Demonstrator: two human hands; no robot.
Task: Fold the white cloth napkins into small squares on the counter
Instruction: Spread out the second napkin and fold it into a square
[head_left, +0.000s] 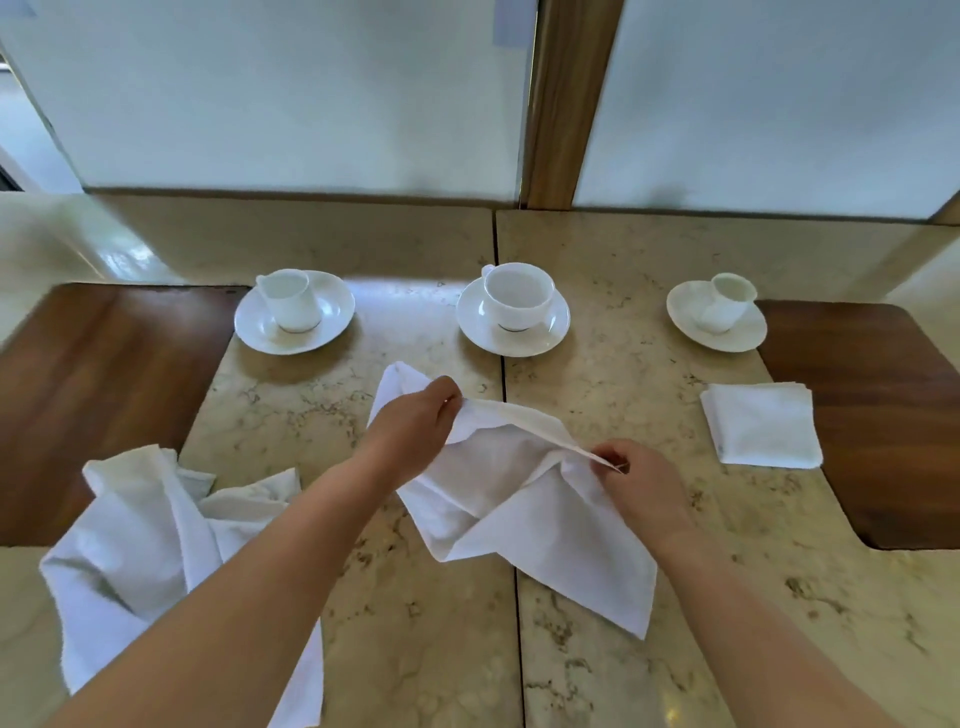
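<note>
Pinching napkin (519, 499), marble counter (415, 623), frosted panels (311, 93)

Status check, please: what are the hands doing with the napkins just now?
Left hand and right hand each pinch the middle napkin, half lifted. One folded square right, crumpled pile left. Nothing blocking.

Beige marble counter (649, 374), two slabs, seam down the middle, dark wood insets at both ends.

On it: three white cups on saucers (294, 312) (513, 316) (717, 315) at the rear; folded napkin square (761, 423) right; crumpled napkins (150, 535) left; partly unfolded napkin (524, 514) centre.
</note>
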